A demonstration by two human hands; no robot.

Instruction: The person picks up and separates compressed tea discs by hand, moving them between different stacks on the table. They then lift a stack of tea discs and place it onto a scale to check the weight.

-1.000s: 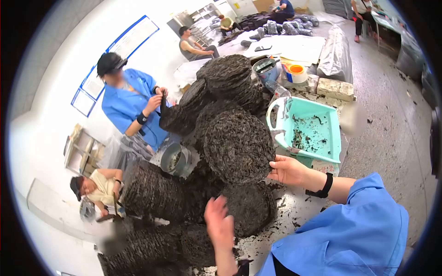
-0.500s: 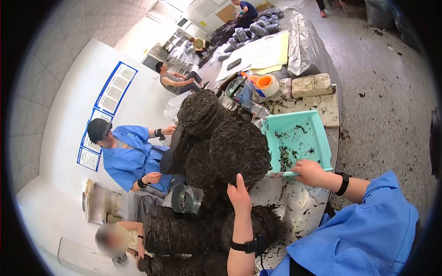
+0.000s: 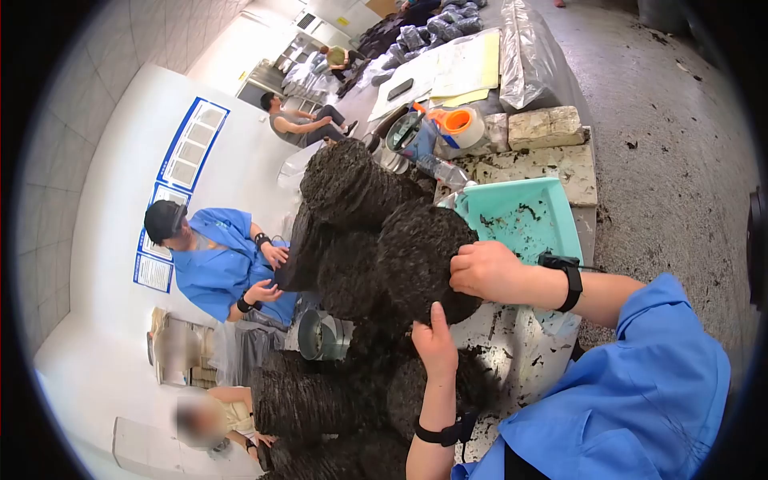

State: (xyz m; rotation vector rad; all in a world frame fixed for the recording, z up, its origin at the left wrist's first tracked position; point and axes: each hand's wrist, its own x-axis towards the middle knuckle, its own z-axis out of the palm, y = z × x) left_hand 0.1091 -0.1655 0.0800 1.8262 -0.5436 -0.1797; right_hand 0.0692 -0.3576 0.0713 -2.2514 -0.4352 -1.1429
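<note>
A dark, round, rough-surfaced cake that looks like dried seaweed faces me at the front of the heap. My left hand grips its lower edge, thumb on the near face and fingers hidden behind. At its right side, my right hand has its fingers curled into a pinch against the face; what lies between the fingertips is hidden. Just beyond that hand is a mint-green tray with dark and greenish scraps in it. Stacks of similar dark cakes lie behind and to the left.
A co-worker in blue stands across the table, hands at a dark piece. Another person is at lower left. A clear bowl, an orange tape dispenser, a plastic bottle and pale blocks stand around the heap.
My right hand has left the green tray's near rim and come left onto the seaweed cake. My left hand still holds the cake's lower edge. The co-worker's hands have drawn closer together.
</note>
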